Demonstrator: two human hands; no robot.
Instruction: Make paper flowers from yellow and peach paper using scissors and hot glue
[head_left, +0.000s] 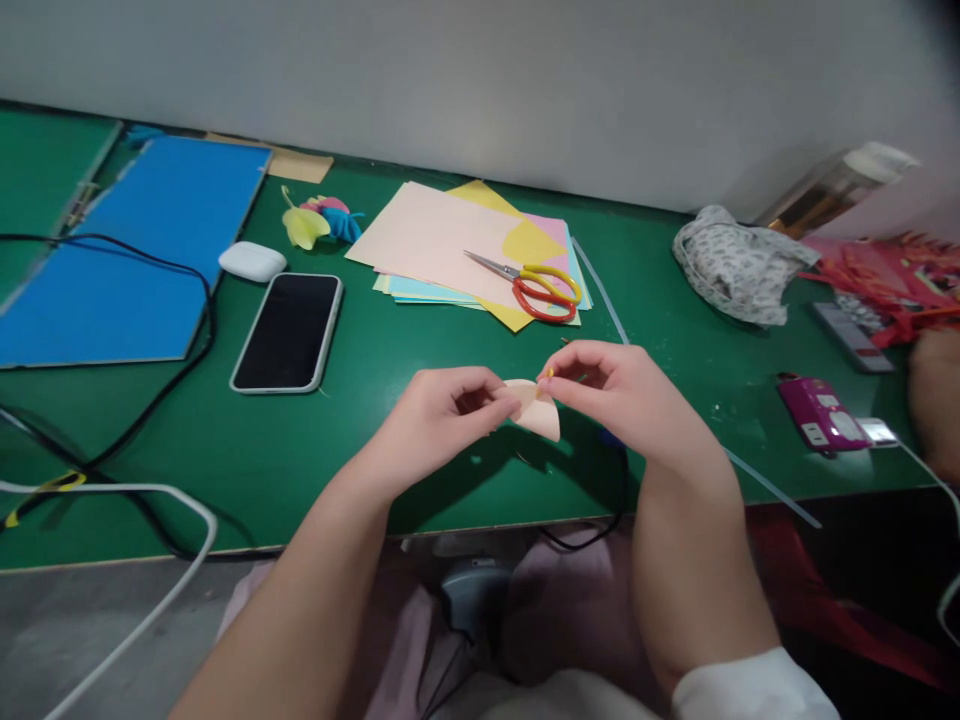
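Pinching the left edge of a pale peach paper piece (541, 418) between thumb and forefinger, my left hand (450, 405) sits at nine o'clock from it on my feed. My right hand (622, 390) comes in at about three o'clock, thumb and forefinger pressed together on the paper's upper right edge; a small yellow bit shows at those fingertips, too small for me to identify. The piece is curved, with a rounded lower side, and I see it held up above the green table (367, 350) between my two hands, near the front edge.

Taking that paper as the centre of the dial and the wall as twelve, I have red-and-yellow-handled scissors (517, 273) at twelve, lying on a stack of coloured paper sheets (420, 225) that spreads toward eleven. A yellow paper disc (525, 240) lies on the top sheet, just beside the scissors. Between nine and ten I see a smartphone (289, 332), screen dark, and close to its upper end a white earbud case (253, 262). A patterned cloth pouch (739, 260) rests at two, and a purple power adapter (817, 412) lies out at three.
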